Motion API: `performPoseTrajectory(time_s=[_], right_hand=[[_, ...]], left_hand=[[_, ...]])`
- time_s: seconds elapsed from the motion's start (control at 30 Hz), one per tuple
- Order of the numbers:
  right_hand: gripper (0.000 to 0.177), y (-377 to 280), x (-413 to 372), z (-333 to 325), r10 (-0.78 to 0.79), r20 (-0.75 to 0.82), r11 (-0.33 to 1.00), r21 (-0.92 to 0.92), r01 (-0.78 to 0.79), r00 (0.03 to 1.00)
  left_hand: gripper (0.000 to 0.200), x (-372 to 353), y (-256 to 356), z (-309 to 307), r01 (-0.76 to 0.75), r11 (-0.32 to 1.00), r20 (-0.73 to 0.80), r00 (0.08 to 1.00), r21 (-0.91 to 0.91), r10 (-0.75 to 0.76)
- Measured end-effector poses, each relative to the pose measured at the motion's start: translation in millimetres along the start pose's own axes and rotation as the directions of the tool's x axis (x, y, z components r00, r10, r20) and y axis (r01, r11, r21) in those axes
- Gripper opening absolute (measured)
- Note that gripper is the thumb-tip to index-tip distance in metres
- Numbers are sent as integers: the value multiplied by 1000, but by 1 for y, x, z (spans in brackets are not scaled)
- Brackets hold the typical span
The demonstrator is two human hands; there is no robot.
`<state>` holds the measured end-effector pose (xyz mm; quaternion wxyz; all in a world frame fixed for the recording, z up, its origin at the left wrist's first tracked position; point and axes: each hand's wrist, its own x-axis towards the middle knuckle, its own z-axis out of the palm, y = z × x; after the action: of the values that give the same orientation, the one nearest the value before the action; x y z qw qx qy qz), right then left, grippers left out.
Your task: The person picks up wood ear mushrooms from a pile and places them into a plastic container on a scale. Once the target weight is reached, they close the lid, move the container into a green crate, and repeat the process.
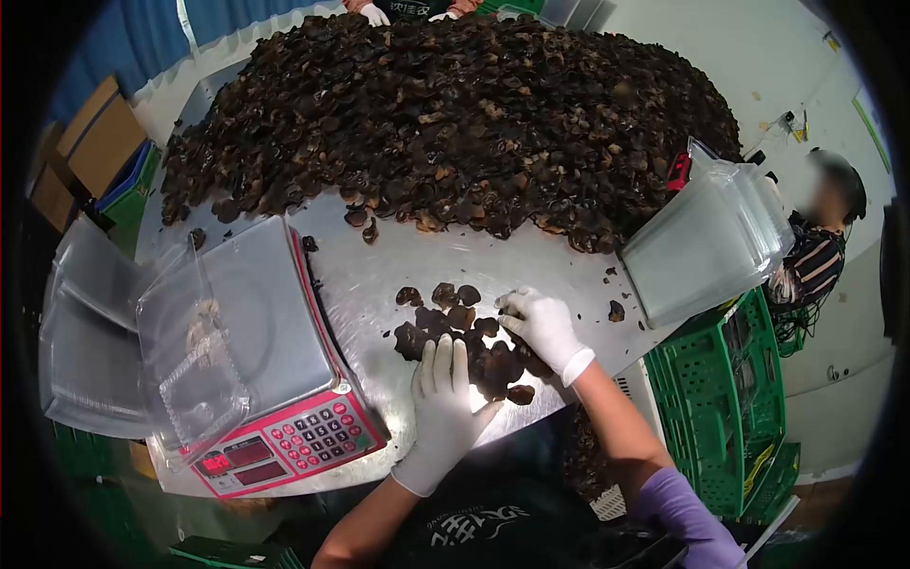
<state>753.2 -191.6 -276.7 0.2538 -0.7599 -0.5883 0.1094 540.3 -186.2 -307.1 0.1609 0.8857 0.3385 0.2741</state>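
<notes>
On the metal table, a small spread of dark brown wood ear mushrooms (498, 368) lies between my two hands. My left hand (441, 403), in a white glove, rests flat at the near left edge of these pieces with its fingers stretched out. From the right, my right hand (542, 327), also gloved in white, reaches over the spread; its fingers are slightly bent and apart, and some pieces lie under and beside them. Neither hand shows anything gripped. A huge heap of the same mushrooms (455, 123) covers the far part of the table.
A red digital scale (318, 431) stands at left, with clear plastic containers (95, 332) beside and partly on it. Stacked clear containers (701, 232) stand at the right edge, above green crates (697, 408). One person (820, 237) is at right; another's gloved hand (374, 13) shows behind the heap.
</notes>
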Motion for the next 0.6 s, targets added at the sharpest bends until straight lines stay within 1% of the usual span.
performPoseTrajectory(time_s=[0.03,0.07,0.1,0.13,0.17,0.2,0.27,0.33,0.37,0.5,0.57,0.6], right_hand=[[14,-1,5,-1,-143,68,950,-270,156,987],[12,-3,11,2,-186,106,906,-367,212,977],[10,-6,18,4,-189,153,864,-444,239,970],[10,-8,22,5,-186,199,815,-517,264,962],[10,-5,25,5,-178,200,820,-512,258,964],[9,0,30,7,-197,224,827,-484,284,955],[9,3,32,10,-218,245,835,-454,310,945],[9,3,31,11,-147,186,876,-431,215,971],[8,13,29,18,-177,143,901,-374,219,974],[13,4,23,13,-221,79,895,-380,235,972],[13,3,22,12,-166,72,910,-374,181,983],[13,3,23,12,-167,71,910,-373,181,983]], left_hand=[[102,-1,-2,1,7,1000,5,1000,3,-7],[105,-2,-3,1,14,1000,-19,1000,-22,-14],[107,-2,-4,1,17,999,-44,999,-49,-19],[107,-1,-4,0,18,999,-36,999,-47,-20],[109,-1,-4,-1,38,996,-31,999,-75,-40],[111,-1,-4,-2,58,993,-28,998,-102,-61],[114,1,-4,-2,55,994,-21,998,-96,-58],[115,1,-5,-2,46,992,-56,997,-116,-53],[115,0,-5,-1,43,992,-57,997,-115,-50],[115,-2,-8,1,5,995,-68,998,-104,-12],[115,-3,-9,-1,-27,995,-56,998,-96,21],[115,-4,-9,-2,-28,995,-57,998,-94,22]])
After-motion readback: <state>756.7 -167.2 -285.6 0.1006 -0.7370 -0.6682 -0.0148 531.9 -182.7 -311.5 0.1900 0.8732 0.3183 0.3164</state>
